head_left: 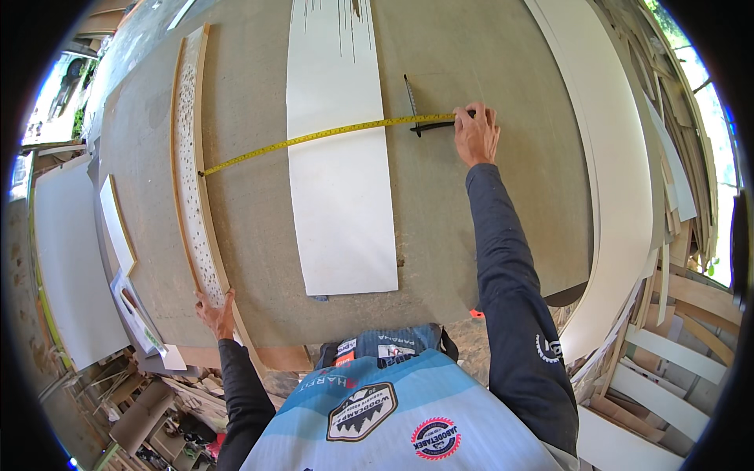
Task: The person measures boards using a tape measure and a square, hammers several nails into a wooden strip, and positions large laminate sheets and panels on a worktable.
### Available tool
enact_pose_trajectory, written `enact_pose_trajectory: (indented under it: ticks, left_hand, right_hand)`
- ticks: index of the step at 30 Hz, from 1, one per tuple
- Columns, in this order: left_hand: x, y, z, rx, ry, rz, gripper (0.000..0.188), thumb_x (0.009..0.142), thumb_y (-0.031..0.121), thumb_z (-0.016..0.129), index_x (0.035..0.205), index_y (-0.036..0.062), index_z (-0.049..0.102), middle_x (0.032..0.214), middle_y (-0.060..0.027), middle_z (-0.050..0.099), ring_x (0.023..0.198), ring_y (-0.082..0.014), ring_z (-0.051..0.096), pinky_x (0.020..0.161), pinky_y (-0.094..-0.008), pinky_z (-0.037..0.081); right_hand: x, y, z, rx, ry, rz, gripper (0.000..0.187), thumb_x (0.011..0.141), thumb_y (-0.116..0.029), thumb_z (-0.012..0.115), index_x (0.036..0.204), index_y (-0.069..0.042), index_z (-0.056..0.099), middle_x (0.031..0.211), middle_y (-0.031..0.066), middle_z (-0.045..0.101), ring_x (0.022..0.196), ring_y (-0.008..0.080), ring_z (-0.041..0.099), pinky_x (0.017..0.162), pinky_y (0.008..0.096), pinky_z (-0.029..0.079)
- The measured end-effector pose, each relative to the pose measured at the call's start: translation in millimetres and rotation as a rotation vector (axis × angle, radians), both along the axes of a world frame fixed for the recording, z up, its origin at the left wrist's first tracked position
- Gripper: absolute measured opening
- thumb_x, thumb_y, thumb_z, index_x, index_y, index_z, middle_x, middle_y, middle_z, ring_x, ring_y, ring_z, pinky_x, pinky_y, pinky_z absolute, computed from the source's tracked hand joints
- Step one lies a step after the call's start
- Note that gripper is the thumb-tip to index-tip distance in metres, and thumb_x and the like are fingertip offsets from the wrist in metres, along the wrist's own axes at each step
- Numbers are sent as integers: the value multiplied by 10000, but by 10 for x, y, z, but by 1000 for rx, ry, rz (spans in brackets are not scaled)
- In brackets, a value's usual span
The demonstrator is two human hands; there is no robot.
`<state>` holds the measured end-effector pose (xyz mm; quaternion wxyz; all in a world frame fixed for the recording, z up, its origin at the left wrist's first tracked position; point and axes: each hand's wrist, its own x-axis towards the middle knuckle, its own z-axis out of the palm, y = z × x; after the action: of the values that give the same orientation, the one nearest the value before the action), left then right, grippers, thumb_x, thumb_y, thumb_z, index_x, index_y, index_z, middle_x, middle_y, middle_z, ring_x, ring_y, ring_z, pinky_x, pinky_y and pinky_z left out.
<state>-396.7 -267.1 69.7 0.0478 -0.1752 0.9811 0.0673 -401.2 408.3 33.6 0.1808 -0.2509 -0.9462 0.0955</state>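
My left hand [215,315] is closed around the near end of a long narrow wooden strip [200,196] with a speckled white face and raised wooden edges. My right hand [477,135] grips a tape measure, whose case is mostly hidden under the fingers. Its yellow tape [338,130] stretches left to the strip's right edge. The tape crosses above a long white board [345,212] in the middle of the table. Just left of my right hand, a dark L-shaped tool [414,110] lies by the tape; one arm runs toward my fingers.
The large brown-grey tabletop [503,259] carries the pieces. A long white panel [620,157] borders its right side. At the left are a small white offcut [118,224], papers [137,314] and a white sheet [75,259]. Wooden slats [667,392] and stacked boards stand right.
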Motion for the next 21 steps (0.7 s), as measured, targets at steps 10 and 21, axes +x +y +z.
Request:
enact_pose_trajectory:
  ticks: [10,21]
  left_hand:
    - [-8,14,32,8,22,-11,1142,657,509,807,1501,-19,249,1352,-278,412,1291,-433,364,1066,-508,333]
    - [18,4,21,44,39,-1,1158,646,491,807,1512,-8,222,1383,-273,393,1302,-427,354,1084,-518,306]
  right_hand:
    - [-1,-24,39,-12,-31,-17,145,884,-177,610,1011,-189,677,1125,25,525,1128,286,467,831,498,431]
    - [2,-50,56,12,-44,-21,124,880,-168,609,987,-178,671,1106,21,518,1097,272,471,814,488,432]
